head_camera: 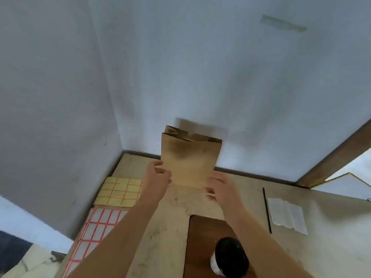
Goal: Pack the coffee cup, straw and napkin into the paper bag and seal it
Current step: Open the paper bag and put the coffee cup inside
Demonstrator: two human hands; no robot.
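Bag (190, 161) stands upright near the table's (166, 227) far edge; left hand (158, 175) pinches its left side, right hand (218, 185) grasps its lower right corner.

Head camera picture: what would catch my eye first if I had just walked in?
First, the brown paper bag held upright in mid-picture against the pale wall, its top partly open. The left hand pinches its lower left edge and the right hand is at its lower right corner. Next, the label sheets on the left, then the black-lidded cup at the bottom, with the straw and napkin to the right.
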